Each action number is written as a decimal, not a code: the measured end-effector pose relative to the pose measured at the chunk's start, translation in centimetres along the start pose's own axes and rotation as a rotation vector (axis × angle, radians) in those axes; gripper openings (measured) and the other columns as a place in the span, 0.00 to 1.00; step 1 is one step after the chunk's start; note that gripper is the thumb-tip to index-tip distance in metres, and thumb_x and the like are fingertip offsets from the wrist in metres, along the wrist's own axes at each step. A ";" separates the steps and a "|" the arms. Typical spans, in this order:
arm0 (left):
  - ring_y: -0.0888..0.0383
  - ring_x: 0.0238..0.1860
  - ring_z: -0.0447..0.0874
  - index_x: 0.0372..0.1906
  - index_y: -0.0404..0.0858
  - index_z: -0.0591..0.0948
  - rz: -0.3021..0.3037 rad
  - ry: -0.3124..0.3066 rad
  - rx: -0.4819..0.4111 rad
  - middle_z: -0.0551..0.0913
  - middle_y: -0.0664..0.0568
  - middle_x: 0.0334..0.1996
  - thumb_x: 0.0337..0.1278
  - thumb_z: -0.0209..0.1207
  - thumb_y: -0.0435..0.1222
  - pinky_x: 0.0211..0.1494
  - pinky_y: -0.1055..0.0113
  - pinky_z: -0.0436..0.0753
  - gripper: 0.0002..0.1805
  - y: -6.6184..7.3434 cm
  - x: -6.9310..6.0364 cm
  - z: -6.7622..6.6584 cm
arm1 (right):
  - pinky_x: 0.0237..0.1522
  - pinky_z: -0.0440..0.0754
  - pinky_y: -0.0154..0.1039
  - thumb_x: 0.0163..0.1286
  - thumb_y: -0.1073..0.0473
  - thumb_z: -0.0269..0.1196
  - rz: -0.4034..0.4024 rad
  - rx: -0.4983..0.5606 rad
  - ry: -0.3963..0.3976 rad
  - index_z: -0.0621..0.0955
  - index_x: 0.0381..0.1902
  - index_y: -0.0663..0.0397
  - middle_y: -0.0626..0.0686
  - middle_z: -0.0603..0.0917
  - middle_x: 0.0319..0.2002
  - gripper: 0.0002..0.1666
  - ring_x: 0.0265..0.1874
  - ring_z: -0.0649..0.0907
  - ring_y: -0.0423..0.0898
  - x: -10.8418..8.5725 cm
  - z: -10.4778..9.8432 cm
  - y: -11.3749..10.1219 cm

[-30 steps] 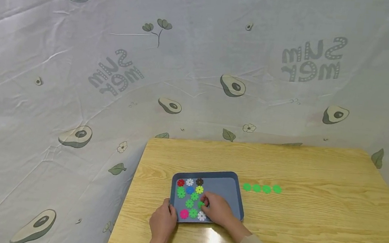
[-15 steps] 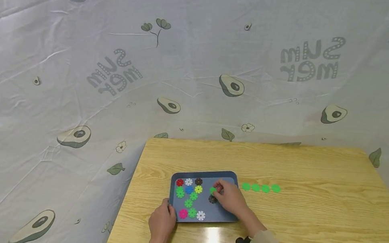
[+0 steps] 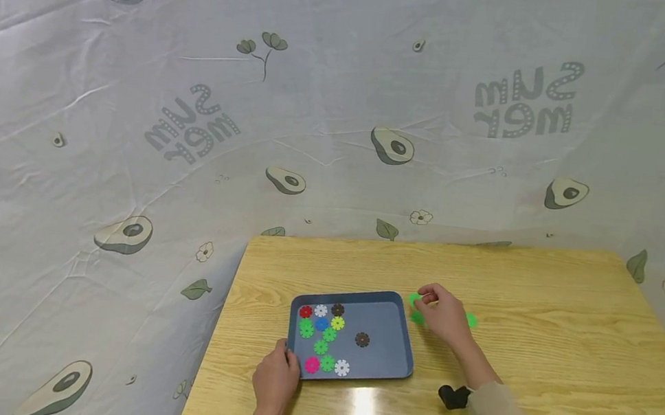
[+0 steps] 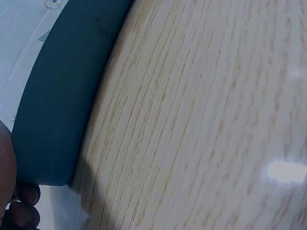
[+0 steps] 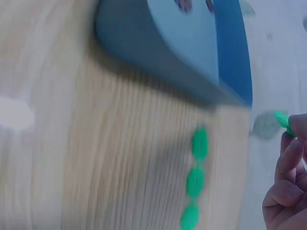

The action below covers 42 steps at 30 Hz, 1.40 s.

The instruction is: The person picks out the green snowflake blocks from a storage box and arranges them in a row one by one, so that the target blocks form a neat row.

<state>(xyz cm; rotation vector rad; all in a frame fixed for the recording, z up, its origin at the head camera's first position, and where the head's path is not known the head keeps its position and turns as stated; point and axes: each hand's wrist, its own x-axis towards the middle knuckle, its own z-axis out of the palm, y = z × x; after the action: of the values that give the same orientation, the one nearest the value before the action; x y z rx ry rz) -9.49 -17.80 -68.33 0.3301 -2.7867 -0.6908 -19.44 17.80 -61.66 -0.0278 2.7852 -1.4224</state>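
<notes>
Okay, right hand (image 3: 444,315) pinches a green disc (image 5: 282,117) between thumb and fingertips, held up over the bench (image 3: 538,357), right of the tray (image 3: 391,363) and near its far right corner. Below it, on the bench right of the tray, a row of green discs (image 5: 194,181) lies flat, partly hidden by the right hand in the head view; three show in the right wrist view.

Left hand (image 3: 276,375) grips the tray's near left corner, thumb over the rim.

Tray contents, mostly left half: red disc (image 3: 305,311), white disc (image 3: 321,311) and dark brown disc (image 3: 337,310) along the far side; blue disc (image 3: 321,324) and yellow disc (image 3: 338,322) just nearer; several green ones around and below. Near side, left to right: pink disc (image 3: 312,365), green, second white disc (image 3: 342,368). Another brown disc (image 3: 362,339) sits alone, right of the cluster. Printed cloth (image 3: 333,97) hangs behind, avocados and leaves on it.
</notes>
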 end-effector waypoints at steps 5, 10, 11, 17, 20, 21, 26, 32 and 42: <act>0.51 0.16 0.76 0.50 0.34 0.85 -0.006 -0.006 -0.003 0.85 0.44 0.24 0.65 0.61 0.35 0.19 0.53 0.72 0.13 0.0 0.0 -0.1 | 0.37 0.80 0.47 0.78 0.54 0.61 0.054 0.011 0.050 0.79 0.59 0.63 0.62 0.82 0.48 0.20 0.44 0.85 0.58 -0.1 -3.0 3.1; 0.54 0.16 0.74 0.51 0.34 0.85 -0.008 -0.016 -0.004 0.84 0.45 0.23 0.65 0.61 0.34 0.18 0.54 0.71 0.13 0.1 0.0 -0.1 | 0.42 0.79 0.52 0.79 0.53 0.59 0.114 0.014 0.105 0.77 0.61 0.67 0.66 0.82 0.49 0.24 0.48 0.83 0.64 -0.7 -5.4 6.1; 0.54 0.15 0.73 0.51 0.34 0.85 -0.009 -0.019 -0.004 0.84 0.45 0.23 0.65 0.61 0.34 0.18 0.54 0.71 0.14 0.1 0.0 -0.1 | 0.42 0.79 0.51 0.80 0.52 0.59 0.127 0.008 0.112 0.77 0.61 0.67 0.65 0.82 0.49 0.24 0.48 0.82 0.64 -0.9 -5.8 6.7; 0.56 0.15 0.71 0.52 0.33 0.85 -0.007 -0.018 0.003 0.85 0.45 0.24 0.66 0.61 0.35 0.18 0.56 0.71 0.14 0.1 0.1 -0.2 | 0.40 0.76 0.48 0.79 0.51 0.58 0.188 -0.003 0.132 0.77 0.61 0.68 0.65 0.83 0.48 0.25 0.47 0.82 0.62 -1.8 -7.1 9.0; 0.56 0.15 0.72 0.52 0.33 0.85 -0.003 -0.015 0.005 0.85 0.44 0.24 0.66 0.61 0.35 0.18 0.55 0.71 0.14 0.1 0.1 -0.3 | 0.42 0.76 0.52 0.79 0.52 0.59 0.214 -0.015 0.127 0.77 0.60 0.69 0.66 0.82 0.48 0.25 0.47 0.82 0.64 -2.2 -7.4 9.7; 0.55 0.15 0.72 0.52 0.33 0.85 -0.002 -0.014 0.006 0.85 0.44 0.24 0.66 0.61 0.35 0.18 0.55 0.72 0.14 0.1 0.1 -0.4 | 0.43 0.76 0.53 0.79 0.52 0.59 0.220 -0.024 0.125 0.77 0.59 0.70 0.67 0.82 0.48 0.25 0.47 0.82 0.64 -2.2 -7.4 10.0; 0.54 0.16 0.74 0.51 0.33 0.85 -0.002 -0.014 0.010 0.85 0.44 0.24 0.66 0.62 0.34 0.18 0.54 0.72 0.13 0.2 0.1 -0.4 | 0.41 0.76 0.54 0.78 0.54 0.59 0.229 -0.084 0.103 0.78 0.57 0.71 0.67 0.83 0.46 0.23 0.45 0.82 0.64 -2.4 -7.5 11.0; 0.52 0.16 0.76 0.51 0.33 0.85 -0.006 -0.011 0.014 0.85 0.44 0.24 0.65 0.62 0.35 0.19 0.53 0.73 0.13 0.3 0.1 -0.4 | 0.41 0.75 0.53 0.78 0.54 0.59 0.246 -0.107 0.099 0.78 0.56 0.71 0.67 0.83 0.46 0.23 0.44 0.82 0.64 -2.6 -7.3 11.0; 0.51 0.17 0.77 0.50 0.35 0.85 0.000 -0.008 0.011 0.86 0.45 0.26 0.65 0.62 0.35 0.19 0.53 0.73 0.12 0.2 0.1 -0.5 | 0.38 0.75 0.50 0.77 0.54 0.60 0.243 -0.102 0.118 0.79 0.55 0.71 0.66 0.83 0.45 0.22 0.43 0.82 0.63 -2.9 -7.2 10.6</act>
<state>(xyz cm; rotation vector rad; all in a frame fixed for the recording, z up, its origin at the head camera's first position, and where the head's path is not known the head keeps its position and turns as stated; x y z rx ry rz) -9.47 -17.85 -67.84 0.3305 -2.7986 -0.6792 -16.75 29.92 -65.97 0.3915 2.8294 -1.2627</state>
